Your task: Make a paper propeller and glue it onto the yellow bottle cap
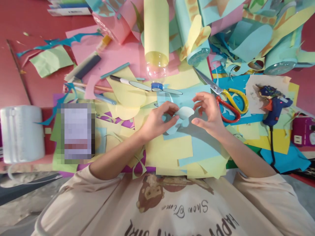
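Observation:
My left hand (161,119) pinches a small pale blue paper piece (185,112) with a rounded end. Just right of that piece is my right hand (208,113), fingers curved and apart, with nothing between them. Beyond my hands lies a clear bottle wrapped in yellow paper (156,32). Its blue cap (157,86) points toward me, and pale blue strips (172,91) stick out at both sides of the cap. Blue and yellow paper sheets (174,147) lie under my hands.
Scissors (219,90) with red and yellow handles and a blue glue gun (274,111) lie to the right. Paper-covered bottles (199,55) stand or lie at the back. On the left are a phone (77,131), a white case (22,134) and a black marker (119,79).

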Available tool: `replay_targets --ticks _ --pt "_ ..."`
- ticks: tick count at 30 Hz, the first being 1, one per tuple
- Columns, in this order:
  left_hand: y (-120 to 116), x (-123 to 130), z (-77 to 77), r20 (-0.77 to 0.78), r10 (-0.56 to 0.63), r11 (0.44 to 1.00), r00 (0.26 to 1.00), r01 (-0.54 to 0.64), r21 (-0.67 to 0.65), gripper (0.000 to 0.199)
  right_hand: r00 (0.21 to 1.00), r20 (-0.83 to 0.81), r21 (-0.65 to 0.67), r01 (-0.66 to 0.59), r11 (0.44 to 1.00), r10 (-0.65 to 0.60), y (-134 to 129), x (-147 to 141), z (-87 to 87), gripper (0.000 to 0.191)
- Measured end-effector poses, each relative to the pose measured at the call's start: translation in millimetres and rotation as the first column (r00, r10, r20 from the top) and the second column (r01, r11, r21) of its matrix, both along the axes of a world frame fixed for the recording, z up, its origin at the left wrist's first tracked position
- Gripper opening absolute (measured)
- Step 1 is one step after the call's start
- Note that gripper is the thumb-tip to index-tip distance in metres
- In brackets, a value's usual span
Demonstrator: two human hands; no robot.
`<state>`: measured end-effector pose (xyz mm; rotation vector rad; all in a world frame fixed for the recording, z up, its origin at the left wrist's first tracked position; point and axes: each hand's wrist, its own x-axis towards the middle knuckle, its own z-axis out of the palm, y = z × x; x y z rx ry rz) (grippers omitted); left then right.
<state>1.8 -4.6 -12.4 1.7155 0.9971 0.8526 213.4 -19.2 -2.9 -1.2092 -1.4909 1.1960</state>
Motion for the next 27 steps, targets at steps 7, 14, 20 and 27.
replay_targets --ticks 7,14,20,27 --pt "-3 1 1.7 0.007 -0.064 0.991 0.998 0.065 -0.121 0.033 1.0 -0.017 -0.077 -0.018 0.997 0.017 -4 -6 5.9 0.019" --pt "4 0 15.8 0.062 -0.195 0.866 0.979 0.201 -0.457 0.032 0.992 -0.124 -0.116 -0.027 0.993 0.012 -5 -8 6.4 0.011" --pt "8 0 23.0 -0.062 -0.216 0.866 0.974 0.162 -0.474 0.033 0.989 -0.148 -0.165 0.004 0.986 -0.029 -3 -8 8.3 0.011" --pt "6 -1 20.5 -0.014 -0.231 0.801 0.973 0.182 -0.571 0.035 0.993 -0.094 -0.164 0.054 0.985 -0.071 1 -6 8.7 0.014"
